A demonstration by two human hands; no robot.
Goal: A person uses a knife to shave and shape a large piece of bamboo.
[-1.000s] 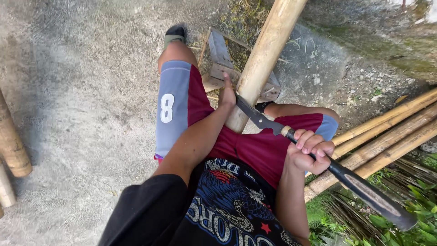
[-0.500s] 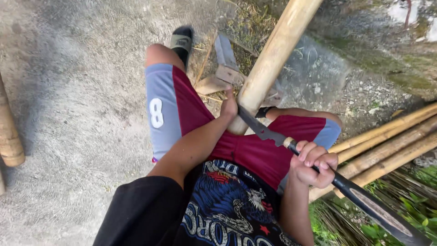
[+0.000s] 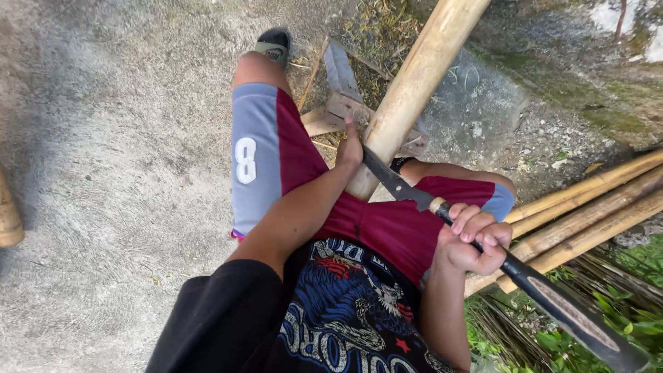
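A thick pale bamboo pole leans from the top of the head view down onto my lap. My left hand presses against its lower end, fingers pointing up along the pole. My right hand is closed around the dark handle of a long knife. The blade's tip rests against the pole's near end, right beside my left hand. The long black handle runs out to the lower right corner. I sit in maroon and grey shorts.
Several bamboo poles lie stacked at the right. Wooden scraps and a flat grey piece lie under the pole by my foot. Another bamboo end sits at the left edge. Concrete ground spreads left; green plants grow lower right.
The view shifted slightly. My right hand with the knife slid a little lower and rightward, while my left hand stayed on the pole's end.
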